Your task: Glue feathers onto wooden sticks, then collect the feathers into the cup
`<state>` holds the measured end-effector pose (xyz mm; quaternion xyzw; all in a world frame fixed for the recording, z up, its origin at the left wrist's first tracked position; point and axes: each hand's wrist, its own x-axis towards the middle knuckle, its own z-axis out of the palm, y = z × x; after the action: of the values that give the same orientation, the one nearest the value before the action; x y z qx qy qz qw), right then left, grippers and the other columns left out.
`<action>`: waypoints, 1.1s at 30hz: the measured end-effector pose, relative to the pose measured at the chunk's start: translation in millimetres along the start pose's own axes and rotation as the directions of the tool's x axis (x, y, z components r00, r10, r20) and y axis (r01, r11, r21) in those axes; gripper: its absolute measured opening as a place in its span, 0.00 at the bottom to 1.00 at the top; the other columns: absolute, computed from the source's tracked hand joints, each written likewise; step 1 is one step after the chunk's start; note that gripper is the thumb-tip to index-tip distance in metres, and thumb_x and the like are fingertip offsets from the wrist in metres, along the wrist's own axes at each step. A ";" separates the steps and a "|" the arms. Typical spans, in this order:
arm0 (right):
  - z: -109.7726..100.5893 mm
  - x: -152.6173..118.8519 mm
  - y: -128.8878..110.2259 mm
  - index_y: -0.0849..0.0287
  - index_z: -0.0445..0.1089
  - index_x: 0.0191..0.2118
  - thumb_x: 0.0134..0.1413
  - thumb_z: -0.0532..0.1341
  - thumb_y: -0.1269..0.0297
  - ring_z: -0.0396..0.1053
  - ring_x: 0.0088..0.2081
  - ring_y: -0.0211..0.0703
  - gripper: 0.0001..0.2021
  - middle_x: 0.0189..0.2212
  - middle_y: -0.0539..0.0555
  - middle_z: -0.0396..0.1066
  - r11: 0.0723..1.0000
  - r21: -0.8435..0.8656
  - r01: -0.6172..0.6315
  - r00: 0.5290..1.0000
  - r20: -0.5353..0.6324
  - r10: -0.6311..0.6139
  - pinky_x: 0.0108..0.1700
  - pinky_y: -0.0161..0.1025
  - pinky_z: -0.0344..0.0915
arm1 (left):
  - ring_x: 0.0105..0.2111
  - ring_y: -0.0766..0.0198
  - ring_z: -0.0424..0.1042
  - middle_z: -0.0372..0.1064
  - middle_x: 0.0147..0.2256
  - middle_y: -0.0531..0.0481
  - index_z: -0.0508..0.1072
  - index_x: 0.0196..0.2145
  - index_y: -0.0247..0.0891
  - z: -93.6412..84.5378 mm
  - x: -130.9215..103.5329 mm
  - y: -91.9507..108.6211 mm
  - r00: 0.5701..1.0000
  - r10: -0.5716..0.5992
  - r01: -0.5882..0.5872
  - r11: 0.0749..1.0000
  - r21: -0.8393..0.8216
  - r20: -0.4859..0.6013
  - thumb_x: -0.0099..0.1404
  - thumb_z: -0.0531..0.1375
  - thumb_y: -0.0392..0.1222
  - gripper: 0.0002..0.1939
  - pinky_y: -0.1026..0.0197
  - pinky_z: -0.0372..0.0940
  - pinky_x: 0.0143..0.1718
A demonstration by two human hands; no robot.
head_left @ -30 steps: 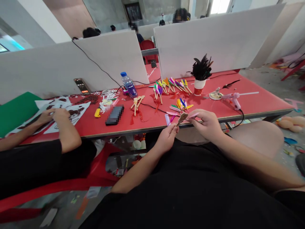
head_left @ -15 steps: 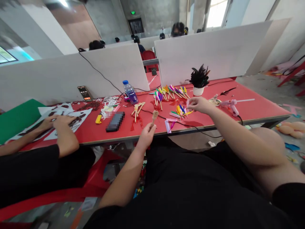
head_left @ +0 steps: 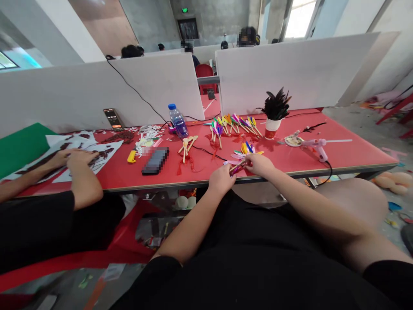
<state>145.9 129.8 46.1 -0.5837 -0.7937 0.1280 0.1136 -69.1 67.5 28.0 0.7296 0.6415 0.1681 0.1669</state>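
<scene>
The left hand (head_left: pixel 222 179) and right hand (head_left: pixel 260 166), fingers curled, pinch a wooden stick (head_left: pixel 238 166) at the red table's (head_left: pixel 364 151) near edge; white partitions (head_left: pixel 290 73) stand far, before a grey wall (head_left: pixel 214 21).

L hand (head_left: pixel 222 180) grips wooden stick (head_left: pixel 238 167); R hand (head_left: pixel 260 165) fingertips at stick's R end, grip detail too small to tell. Multicol. feathers (head_left: pixel 248 148): on desk (head_left: pixel 355 157), just beyond R hand. Cup (head_left: pixel 271 128) w/ blk feathers (head_left: pixel 276 105): beyond R hand, slightly R. Pink glue gun (head_left: pixel 318 148): R of R hand. Feathered sticks (head_left: pixel 238 123): beyond both hands. Tasselled sticks (head_left: pixel 185 148): beyond L hand, to L. Blk device (head_left: pixel 155 161): L of L hand. Bottle (head_left: pixel 178 121): farther beyond L hand, to L.
</scene>
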 end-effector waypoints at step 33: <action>27.0 38.4 69.1 0.64 0.79 0.56 0.64 0.64 0.73 0.77 0.58 0.60 0.17 0.57 0.69 0.80 0.952 0.300 -0.055 0.954 -0.265 0.139 0.64 0.50 0.71 | 0.37 0.63 0.81 0.78 0.41 0.42 0.75 0.56 0.36 13.3 108.7 41.5 0.948 -0.239 0.314 0.612 -0.726 0.209 0.77 0.63 0.37 0.12 0.70 0.53 0.24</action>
<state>187.8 184.4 -1.4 -0.6117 -0.7121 0.1633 0.3035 -13.4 169.9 38.7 0.4942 0.6108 0.3563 0.5057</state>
